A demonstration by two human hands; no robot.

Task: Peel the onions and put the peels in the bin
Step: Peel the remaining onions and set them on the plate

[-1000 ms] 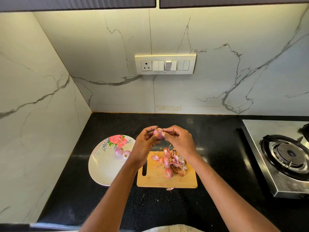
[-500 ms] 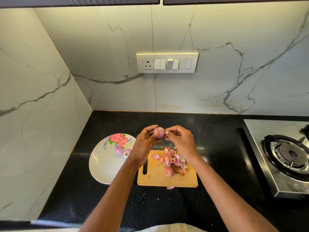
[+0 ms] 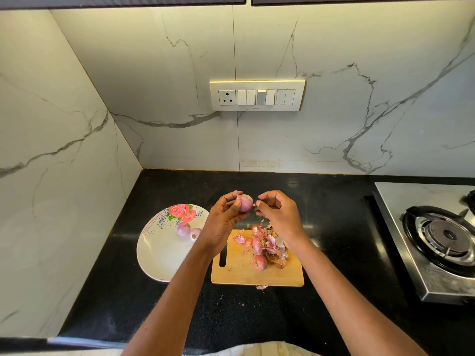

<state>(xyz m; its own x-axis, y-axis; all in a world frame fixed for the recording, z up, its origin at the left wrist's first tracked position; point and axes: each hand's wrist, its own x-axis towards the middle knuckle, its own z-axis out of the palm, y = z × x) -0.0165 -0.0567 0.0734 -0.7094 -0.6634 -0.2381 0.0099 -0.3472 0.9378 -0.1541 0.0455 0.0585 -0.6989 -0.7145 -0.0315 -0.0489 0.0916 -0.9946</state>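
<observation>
We're gripping the onion (image 3: 245, 203) in our left hand (image 3: 226, 219); our right hand (image 3: 279, 214) is hovering just right of it, fingertips pinching a peel scrap (image 3: 255, 205).

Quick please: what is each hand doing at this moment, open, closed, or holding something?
Left hand: grips the onion, lifted above the cutting board.
Right hand: fingertips pinch a small scrap of peel beside the onion.
</observation>
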